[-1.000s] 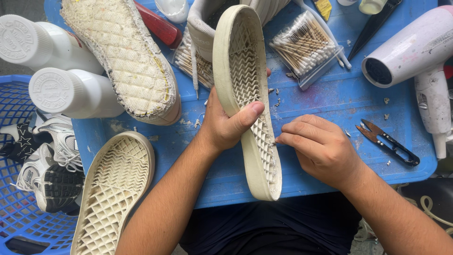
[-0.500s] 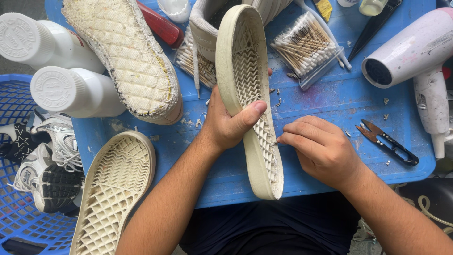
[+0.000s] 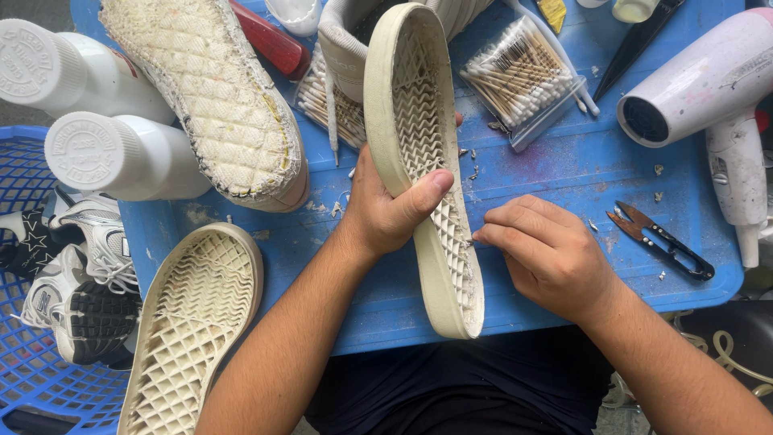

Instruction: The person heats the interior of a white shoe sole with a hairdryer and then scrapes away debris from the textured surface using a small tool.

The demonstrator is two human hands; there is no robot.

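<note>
A person's left hand (image 3: 386, 213) grips a detached cream sole (image 3: 423, 161) on edge above the middle of a blue table (image 3: 564, 185), fingers wrapped behind it and the thumb pressed across the waffle tread. The right hand (image 3: 547, 258) is pinched nearly closed at the sole's right rim, fingertips touching the tread; what it holds, if anything, cannot be told. The sole looks light and bendy, likely best held at mid-length as here, where it will flex least under picking. Bits of debris dot the table near it. A second sole (image 3: 193, 322) overhangs the near-left edge, a shoe (image 3: 217, 105) lies bottom up toward the far-left corner beside two white bottles (image 3: 105, 113), snips (image 3: 660, 240) and a hair dryer (image 3: 708, 97) sit at the right edge, and cotton swabs (image 3: 523, 76) along the far edge.
</note>
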